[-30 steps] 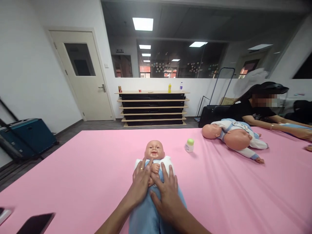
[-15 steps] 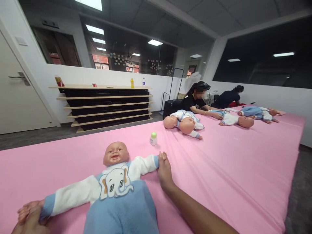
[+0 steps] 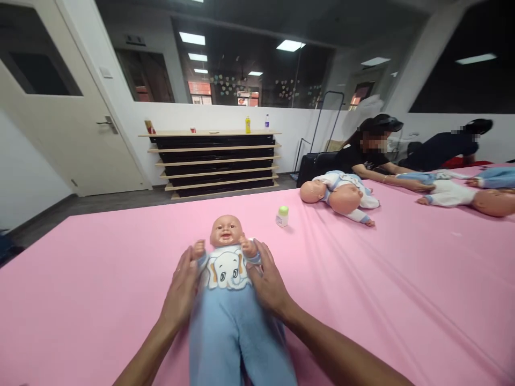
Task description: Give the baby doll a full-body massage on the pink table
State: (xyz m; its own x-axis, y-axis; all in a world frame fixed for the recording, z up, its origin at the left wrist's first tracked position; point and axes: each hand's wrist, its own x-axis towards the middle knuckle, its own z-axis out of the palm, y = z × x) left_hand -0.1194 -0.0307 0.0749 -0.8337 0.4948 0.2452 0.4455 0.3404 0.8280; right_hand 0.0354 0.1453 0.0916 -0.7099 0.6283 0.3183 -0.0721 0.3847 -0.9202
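Observation:
A baby doll (image 3: 231, 332) lies on its back on the pink tabletop, head away from me, dressed in a white top with an elephant face and blue trousers. Its arms are bent up, with the small hands beside its chin. My left hand (image 3: 183, 289) is around the doll's arm on the left; the thumb is hidden and the hand slightly blurred. On the other side my right hand (image 3: 267, 279) grips the sleeved arm, thumb on the chest side. A small white bottle with a green cap (image 3: 282, 216) stands beyond the doll, to the right.
The pink-covered table (image 3: 382, 300) stretches to the right. Several more dolls lie there, two of them in a pile (image 3: 340, 195). A co-worker (image 3: 370, 150) handles another doll (image 3: 462, 195); a second person (image 3: 446, 147) sits farther back. Stacked shelving (image 3: 217, 161) stands against the wall.
The doll's arms were stretched out sideways, each held at its hand; now they are folded in against the chest. My hands have come together, and the view has swung left.

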